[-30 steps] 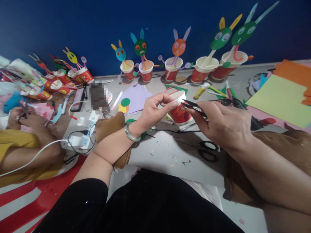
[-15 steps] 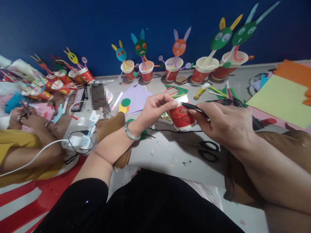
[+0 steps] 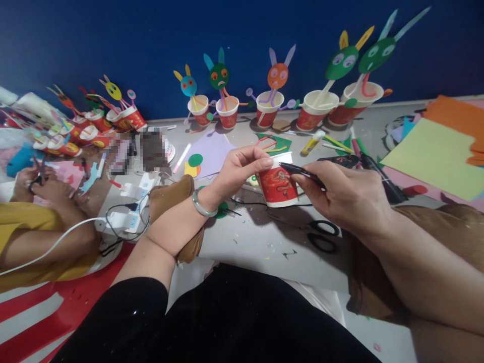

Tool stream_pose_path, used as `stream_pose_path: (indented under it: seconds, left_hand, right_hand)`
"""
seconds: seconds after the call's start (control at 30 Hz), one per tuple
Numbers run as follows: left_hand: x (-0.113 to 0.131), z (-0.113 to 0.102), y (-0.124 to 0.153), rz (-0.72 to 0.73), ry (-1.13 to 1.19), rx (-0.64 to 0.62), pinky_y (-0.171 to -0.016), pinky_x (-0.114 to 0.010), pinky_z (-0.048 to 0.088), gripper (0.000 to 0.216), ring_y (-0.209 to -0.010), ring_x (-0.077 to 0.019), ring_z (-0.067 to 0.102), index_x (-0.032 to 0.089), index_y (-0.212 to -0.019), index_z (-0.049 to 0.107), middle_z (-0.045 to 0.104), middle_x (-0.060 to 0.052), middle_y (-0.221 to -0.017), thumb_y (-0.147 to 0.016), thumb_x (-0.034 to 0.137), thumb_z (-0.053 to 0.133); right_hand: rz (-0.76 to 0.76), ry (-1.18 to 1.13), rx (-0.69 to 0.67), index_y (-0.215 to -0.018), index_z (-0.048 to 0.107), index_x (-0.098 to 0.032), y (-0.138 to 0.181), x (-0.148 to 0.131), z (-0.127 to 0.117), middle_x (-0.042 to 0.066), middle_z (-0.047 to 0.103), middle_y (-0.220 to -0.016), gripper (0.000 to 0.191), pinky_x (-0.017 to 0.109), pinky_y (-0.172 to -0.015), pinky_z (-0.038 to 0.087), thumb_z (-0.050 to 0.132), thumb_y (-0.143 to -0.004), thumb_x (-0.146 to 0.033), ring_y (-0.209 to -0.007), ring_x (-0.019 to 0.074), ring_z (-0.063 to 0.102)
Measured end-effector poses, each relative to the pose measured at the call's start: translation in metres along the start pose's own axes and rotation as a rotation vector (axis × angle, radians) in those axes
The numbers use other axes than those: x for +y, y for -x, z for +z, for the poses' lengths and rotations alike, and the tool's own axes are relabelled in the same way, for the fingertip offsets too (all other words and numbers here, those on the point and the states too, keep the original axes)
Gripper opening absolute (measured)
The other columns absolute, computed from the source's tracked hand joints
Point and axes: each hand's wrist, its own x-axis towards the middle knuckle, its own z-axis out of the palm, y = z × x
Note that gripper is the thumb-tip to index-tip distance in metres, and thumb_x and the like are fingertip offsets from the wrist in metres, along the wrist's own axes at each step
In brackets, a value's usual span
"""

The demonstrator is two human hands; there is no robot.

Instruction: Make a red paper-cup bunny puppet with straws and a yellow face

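left hand (image 3: 242, 171): pinching cup (image 3: 279, 187) near rim | right hand (image 3: 346, 194): gripping black tool (image 3: 304, 173)

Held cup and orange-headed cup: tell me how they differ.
The held cup is gripped near its rim by the left hand; the orange-headed cup stands on the table. The orange-headed cup bears an eared head; the held cup shows none. Both are red and white.

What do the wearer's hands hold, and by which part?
Left hand: red paper cup, by its rim. Right hand: slim black pointed tool, behind its tip.
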Motion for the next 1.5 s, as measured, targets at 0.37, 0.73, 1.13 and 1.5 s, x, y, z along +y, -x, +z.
stream_pose_path:
  seconds: [0.37,0.73,1.13,1.5]
  left_hand:
    - [-0.002,-0.004,-0.001,0.001,-0.007,0.019,-0.070,-0.032,0.057,0.067,-0.075,-0.0136,0.064,0.023,-0.082,0.069,0.068,0.000,-0.078,-0.080,0.087,0.088]
    - [0.001,0.000,0.002,0.177,-0.150,0.113,-0.080,-0.034,0.059,0.062,-0.078,-0.0141,0.067,0.023,-0.083,0.073,0.072,0.000,-0.079,-0.088,0.085,0.083]
    - [-0.006,0.010,0.006,0.314,-0.232,0.197,-0.078,-0.032,0.057,0.058,-0.076,-0.0131,0.066,0.022,-0.084,0.075,0.076,0.000,-0.082,-0.094,0.080,0.080]
    - [-0.014,0.008,0.007,0.282,-0.119,0.175,-0.078,-0.031,0.058,0.051,-0.078,-0.0134,0.071,0.023,-0.084,0.075,0.078,0.000,-0.081,-0.093,0.072,0.087]
  right_hand:
    - [-0.015,-0.007,0.097,-0.094,0.068,-0.023,-0.001,0.002,0.003,0.001,0.071,-0.067,0.039,0.028,-0.052,0.036,0.048,-0.120,-0.046,-0.053,0.0136,0.059]
    - [0.065,0.010,0.123,-0.097,0.071,-0.020,-0.002,-0.009,0.002,0.000,0.069,-0.063,0.035,0.027,-0.048,0.036,0.053,-0.115,-0.045,-0.047,0.0127,0.055]
    - [0.120,0.040,0.081,-0.097,0.072,-0.019,0.001,-0.012,0.004,0.000,0.067,-0.063,0.036,0.026,-0.050,0.035,0.055,-0.115,-0.045,-0.048,0.0131,0.054]
    - [0.185,0.010,0.060,-0.083,0.071,-0.023,0.004,-0.016,0.009,0.005,0.071,-0.066,0.053,0.032,-0.053,0.027,0.046,-0.120,-0.051,-0.058,0.0178,0.062]
